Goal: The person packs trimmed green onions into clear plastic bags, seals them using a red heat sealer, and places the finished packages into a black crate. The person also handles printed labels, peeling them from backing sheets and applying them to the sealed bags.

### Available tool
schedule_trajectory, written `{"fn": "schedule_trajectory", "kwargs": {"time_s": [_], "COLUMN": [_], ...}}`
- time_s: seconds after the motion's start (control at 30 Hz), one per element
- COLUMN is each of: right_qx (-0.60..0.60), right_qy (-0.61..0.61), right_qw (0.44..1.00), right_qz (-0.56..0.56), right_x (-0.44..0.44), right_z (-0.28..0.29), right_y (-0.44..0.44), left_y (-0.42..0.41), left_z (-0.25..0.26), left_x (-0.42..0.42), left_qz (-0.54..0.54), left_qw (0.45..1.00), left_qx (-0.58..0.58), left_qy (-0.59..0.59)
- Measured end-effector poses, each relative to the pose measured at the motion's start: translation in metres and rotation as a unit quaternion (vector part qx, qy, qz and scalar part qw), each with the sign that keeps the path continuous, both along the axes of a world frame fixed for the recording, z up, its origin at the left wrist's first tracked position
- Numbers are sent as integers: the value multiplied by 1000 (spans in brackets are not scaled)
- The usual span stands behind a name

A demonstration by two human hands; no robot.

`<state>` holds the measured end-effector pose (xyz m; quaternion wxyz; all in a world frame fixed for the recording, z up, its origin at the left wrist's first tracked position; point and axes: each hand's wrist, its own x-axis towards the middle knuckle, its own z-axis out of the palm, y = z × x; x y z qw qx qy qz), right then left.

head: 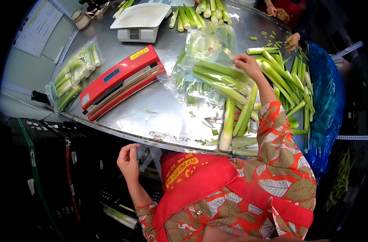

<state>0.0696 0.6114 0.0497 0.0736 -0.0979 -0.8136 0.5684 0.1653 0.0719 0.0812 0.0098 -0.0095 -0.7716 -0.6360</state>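
Note:
My right hand [246, 65] reaches over the table, its fingers pinched together near a pale piece at the clear plastic bags of cut leek-like stalks [217, 72]; whether it grips that piece I cannot tell. Off the near table edge, at the left, my left hand [129, 160] is raised with curled fingers and touches no stalk. Loose green-and-white stalks [285, 75] are heaped to the right of my right hand. More thick stalks [228, 127] lie by the near edge, beside scissors [215, 119]. A red bag sealer [120, 81] stands left of the bags.
A white kitchen scale [138, 24] stands at the back. One filled bag [76, 72] lies at the far left, and more stalks [188, 18] are at the back. Another person's hand [292, 41] is among cut bits at the right. Blue plastic [324, 106] hangs beyond the table's right edge.

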Motion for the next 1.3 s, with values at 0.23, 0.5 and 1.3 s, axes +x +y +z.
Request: {"fn": "schedule_trajectory", "kwargs": {"time_s": [0.23, 0.5, 1.3], "right_qx": [-66, -260, -478], "right_qy": [56, 176, -68], "right_qw": [988, 919, 873], "right_qz": [125, 240, 70], "right_x": [31, 14, 1], "right_z": [115, 161, 42], "right_y": [-63, -147, -238], "left_y": [23, 81, 37], "left_z": [-10, 4, 4], "left_x": [-18, -69, -129], "left_qz": [-52, -182, -310], "left_qw": [997, 979, 842], "left_qx": [53, 68, 374], "left_qy": [-22, -56, -233]}}
